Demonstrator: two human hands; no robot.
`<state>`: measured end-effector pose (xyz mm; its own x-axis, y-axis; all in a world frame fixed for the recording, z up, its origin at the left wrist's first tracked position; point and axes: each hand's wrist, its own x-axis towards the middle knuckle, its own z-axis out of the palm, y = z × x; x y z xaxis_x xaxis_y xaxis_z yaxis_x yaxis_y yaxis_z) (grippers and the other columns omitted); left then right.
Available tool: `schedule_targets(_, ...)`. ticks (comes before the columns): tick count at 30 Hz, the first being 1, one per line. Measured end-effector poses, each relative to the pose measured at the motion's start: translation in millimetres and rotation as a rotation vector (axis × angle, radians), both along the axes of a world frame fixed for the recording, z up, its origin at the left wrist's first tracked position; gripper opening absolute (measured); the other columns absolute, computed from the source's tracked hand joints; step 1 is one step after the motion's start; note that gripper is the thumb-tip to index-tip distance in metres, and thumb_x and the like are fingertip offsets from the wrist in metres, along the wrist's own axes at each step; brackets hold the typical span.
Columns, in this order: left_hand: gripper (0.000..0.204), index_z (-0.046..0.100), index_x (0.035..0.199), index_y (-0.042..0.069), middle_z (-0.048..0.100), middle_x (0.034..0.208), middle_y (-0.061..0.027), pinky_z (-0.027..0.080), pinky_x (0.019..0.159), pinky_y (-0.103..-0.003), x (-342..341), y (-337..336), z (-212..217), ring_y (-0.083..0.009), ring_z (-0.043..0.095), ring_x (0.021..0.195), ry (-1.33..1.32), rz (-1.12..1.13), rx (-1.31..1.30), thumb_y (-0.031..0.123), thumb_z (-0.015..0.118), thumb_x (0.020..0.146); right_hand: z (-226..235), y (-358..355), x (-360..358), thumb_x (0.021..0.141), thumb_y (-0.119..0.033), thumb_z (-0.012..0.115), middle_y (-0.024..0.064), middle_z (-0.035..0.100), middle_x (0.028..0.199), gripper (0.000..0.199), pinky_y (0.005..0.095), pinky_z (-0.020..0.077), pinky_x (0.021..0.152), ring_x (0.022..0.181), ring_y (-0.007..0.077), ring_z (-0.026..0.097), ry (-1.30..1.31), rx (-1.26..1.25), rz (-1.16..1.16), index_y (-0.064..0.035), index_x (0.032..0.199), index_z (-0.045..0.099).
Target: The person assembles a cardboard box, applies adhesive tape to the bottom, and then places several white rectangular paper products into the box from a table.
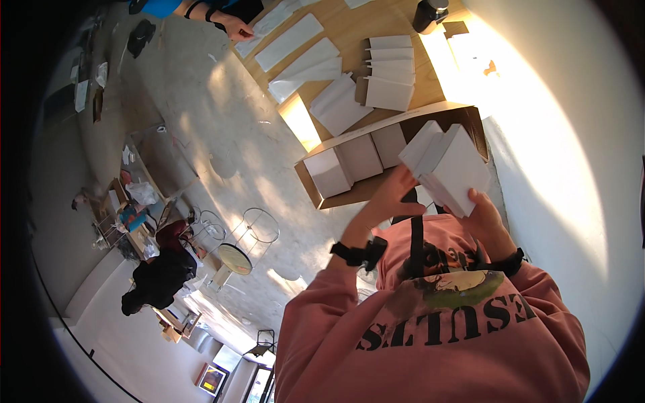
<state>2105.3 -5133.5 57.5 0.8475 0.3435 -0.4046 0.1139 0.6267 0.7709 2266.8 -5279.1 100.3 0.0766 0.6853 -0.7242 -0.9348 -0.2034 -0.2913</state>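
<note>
In front of my chest, above the near end of the cardboard carton, I hold a bundle of flat white boxes (451, 166). My right hand (485, 220) grips the bundle from its near right side, thumb on the outer face. At its left end is my left hand (391, 199), slightly blurred, with fingers and thumb apart and the fingertips against or just beside the boxes. Exact contact there is hard to make out. Several white boxes (359, 158) stand in a row inside the long open carton (310, 183) just beyond my hands.
On the wooden table (349, 20) lie fanned white boxes (390, 91), white sheets (306, 67) and a dark jar (430, 15). Another person's hand (236, 28) touches the sheets at the far left. A wall (557, 134) is on the right; stools (236, 258) and a person in black (161, 275) are left.
</note>
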Motion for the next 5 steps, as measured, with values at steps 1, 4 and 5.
schedule_targets(1,0.081,0.030,0.134,0.006,0.040,0.132,-0.0060,0.026,0.105,-0.038,8.6,-11.6,7.4,-0.0204,0.030,0.128,-0.183,0.142,-0.141,0.011,0.075,0.067,3.7,4.6,-4.6,0.076,-0.035,0.068,0.0092,0.050,0.115,0.064,0.0356,0.0431,0.087,0.105,0.0226,0.050,-0.042,0.007,0.044,-0.0026,0.123,0.040)
schedule_targets(4,0.094,0.021,0.137,0.006,0.035,0.135,-0.0067,0.024,0.106,-0.036,13.1,-23.9,15.8,-0.0201,0.029,0.128,0.031,0.274,-0.395,0.013,0.079,0.063,3.6,7.2,-11.8,0.075,-0.035,0.069,0.0105,0.049,0.117,0.069,0.0363,0.0411,0.091,0.107,0.0235,0.050,-0.184,-0.036,0.191,0.0003,0.125,0.038)
schedule_targets(5,0.101,0.012,0.140,0.008,0.022,0.142,-0.0049,0.015,0.109,-0.034,9.1,-25.9,9.1,-0.0195,0.019,0.132,0.013,0.291,-0.415,0.014,0.079,0.065,4.8,8.6,-12.2,0.075,-0.034,0.069,0.0106,0.049,0.119,0.069,0.0368,0.0401,0.093,0.109,0.0242,0.049,-0.269,-0.087,0.276,-0.0004,0.126,0.038)
